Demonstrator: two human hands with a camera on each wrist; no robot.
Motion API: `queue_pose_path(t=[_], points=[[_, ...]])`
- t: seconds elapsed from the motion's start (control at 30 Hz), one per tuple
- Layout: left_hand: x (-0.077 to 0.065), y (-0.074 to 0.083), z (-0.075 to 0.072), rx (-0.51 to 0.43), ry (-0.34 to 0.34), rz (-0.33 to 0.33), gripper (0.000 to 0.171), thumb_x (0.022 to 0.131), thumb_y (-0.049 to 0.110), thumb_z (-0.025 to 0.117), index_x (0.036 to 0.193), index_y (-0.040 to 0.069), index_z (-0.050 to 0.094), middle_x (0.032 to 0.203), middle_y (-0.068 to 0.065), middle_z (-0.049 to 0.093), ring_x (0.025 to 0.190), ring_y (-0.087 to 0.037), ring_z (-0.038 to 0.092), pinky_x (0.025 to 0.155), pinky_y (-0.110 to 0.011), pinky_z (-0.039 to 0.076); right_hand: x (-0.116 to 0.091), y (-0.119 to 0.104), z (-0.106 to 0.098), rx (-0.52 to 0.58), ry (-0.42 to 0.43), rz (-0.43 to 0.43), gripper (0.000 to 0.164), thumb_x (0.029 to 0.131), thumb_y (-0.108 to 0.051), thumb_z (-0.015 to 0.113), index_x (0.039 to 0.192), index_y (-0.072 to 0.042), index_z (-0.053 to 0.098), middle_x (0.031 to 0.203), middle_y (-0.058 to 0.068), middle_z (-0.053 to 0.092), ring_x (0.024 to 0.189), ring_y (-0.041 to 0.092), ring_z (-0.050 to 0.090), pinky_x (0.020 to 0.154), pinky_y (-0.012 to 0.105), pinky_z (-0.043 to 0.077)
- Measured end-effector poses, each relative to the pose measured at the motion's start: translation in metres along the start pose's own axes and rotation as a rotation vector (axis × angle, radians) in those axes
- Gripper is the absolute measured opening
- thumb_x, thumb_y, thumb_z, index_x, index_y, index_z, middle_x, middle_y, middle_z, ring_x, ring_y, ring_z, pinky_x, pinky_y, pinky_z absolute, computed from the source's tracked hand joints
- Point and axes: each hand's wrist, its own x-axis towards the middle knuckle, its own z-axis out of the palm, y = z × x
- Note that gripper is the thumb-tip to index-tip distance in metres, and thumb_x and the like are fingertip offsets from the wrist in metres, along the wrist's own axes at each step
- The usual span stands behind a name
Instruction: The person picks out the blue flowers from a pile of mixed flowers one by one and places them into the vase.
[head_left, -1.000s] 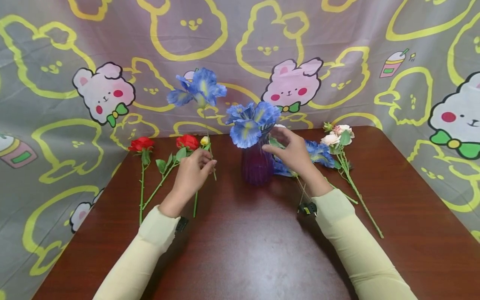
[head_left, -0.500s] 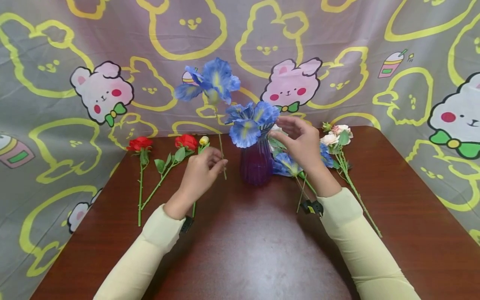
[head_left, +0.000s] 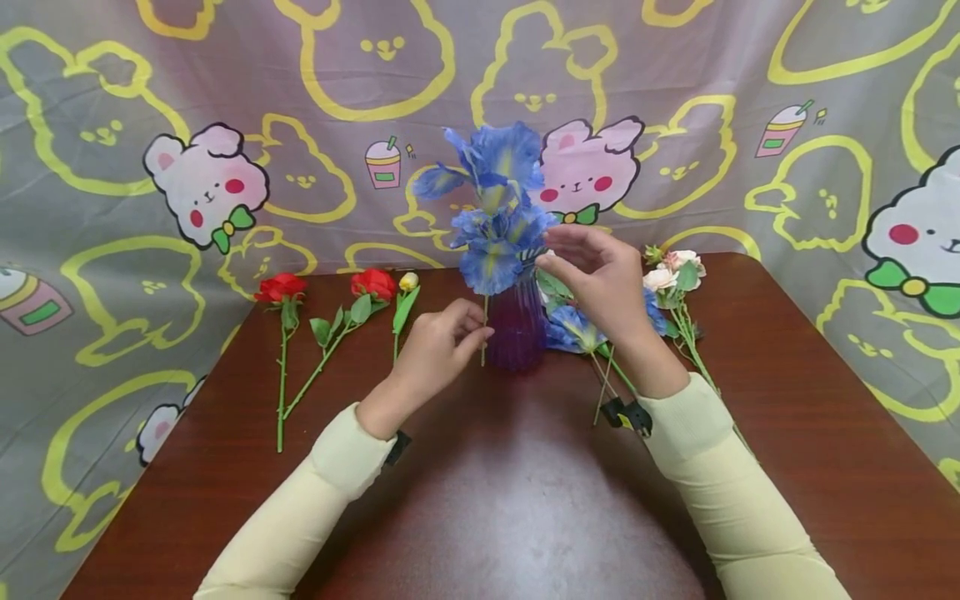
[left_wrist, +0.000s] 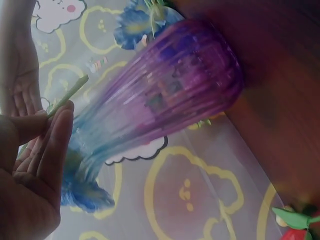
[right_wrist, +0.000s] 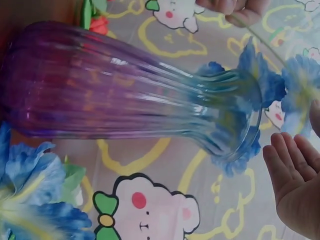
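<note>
A ribbed glass vase, purple below and bluish towards its flared rim, stands upright on the table. Blue iris blooms sit at its mouth. With thumb and fingers my left hand pinches the lower stem of another blue iris, holding it upright in front of the vase, its bloom above the others. Beside the rim, on the right, is my right hand. Its fingers are loosely bent and hold nothing; the right wrist view shows them apart from the glass, close to the raised iris.
Two red roses and a yellow bud lie on the table at the left. Right of the vase lie blue irises and pale pink roses. Patterned cloth hangs behind the table.
My left hand has carried the iris rightwards, from left of the vase to in front of it. My right hand has shifted slightly right, staying by the rim.
</note>
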Motion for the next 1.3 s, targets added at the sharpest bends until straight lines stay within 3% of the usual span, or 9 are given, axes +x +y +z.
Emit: queue_pose_path(t=[0.2, 0.5, 0.9, 1.3], points=[[0.003, 0.007, 0.008, 0.023, -0.027, 0.047, 0.016, 0.080, 0.014, 0.066, 0.088, 0.007, 0.054, 0.073, 0.002, 0.062, 0.064, -0.002, 0.058, 0.061, -0.015, 0.046, -0.002, -0.005, 0.003, 0.059, -0.061, -0.013, 0.029, 0.078, -0.005, 0.066, 0.103, 0.007, 0.060, 0.098, 0.020, 0.062, 0.091, 0.027, 0.059, 0.077, 0.029, 0.047], [0.007, 0.014, 0.022, 0.020, -0.055, 0.114, 0.014, 0.081, 0.014, 0.064, 0.088, 0.007, 0.055, 0.075, 0.003, 0.061, 0.067, -0.002, 0.057, 0.061, -0.014, 0.045, -0.004, -0.004, 0.007, 0.055, -0.102, -0.064, 0.022, 0.077, 0.000, 0.065, 0.096, 0.010, 0.061, 0.089, 0.021, 0.063, 0.080, 0.019, 0.063, 0.070, 0.029, 0.049], [0.009, 0.017, 0.033, 0.019, -0.048, 0.126, 0.014, 0.080, 0.014, 0.065, 0.087, 0.006, 0.056, 0.074, 0.003, 0.062, 0.067, -0.003, 0.058, 0.062, -0.014, 0.045, -0.007, 0.000, 0.005, 0.076, -0.100, -0.055, 0.014, 0.078, 0.001, 0.063, 0.090, 0.009, 0.063, 0.086, 0.020, 0.064, 0.077, 0.022, 0.063, 0.067, 0.028, 0.050], [0.009, 0.015, 0.035, 0.047, -0.068, 0.089, 0.013, 0.079, 0.017, 0.066, 0.086, 0.009, 0.058, 0.073, 0.005, 0.061, 0.066, 0.000, 0.056, 0.062, -0.014, 0.044, -0.010, 0.005, 0.001, 0.091, -0.133, -0.001, 0.015, 0.081, -0.001, 0.061, 0.091, 0.010, 0.062, 0.083, 0.022, 0.063, 0.074, 0.029, 0.063, 0.063, 0.032, 0.051]])
